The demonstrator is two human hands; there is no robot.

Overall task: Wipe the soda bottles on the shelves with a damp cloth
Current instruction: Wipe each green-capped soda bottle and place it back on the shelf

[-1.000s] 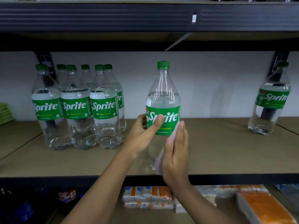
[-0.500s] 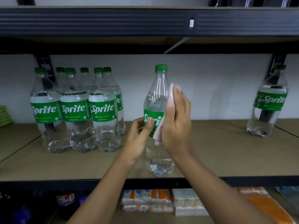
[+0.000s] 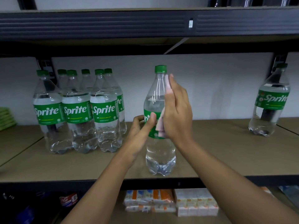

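Clear green-capped soda bottle [image 3: 155, 94] stands upright between the hands: left hand [image 3: 140, 128] grips its label, flat right hand [image 3: 177, 110] presses pink cloth [image 3: 161, 126] to its side

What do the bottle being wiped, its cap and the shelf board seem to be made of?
Bottle: clear glossy plastic, with see-through walls and bright reflections. Cap: opaque green plastic, likely. Shelf board: matte tan, probably fibreboard or laminate; no grain shows.
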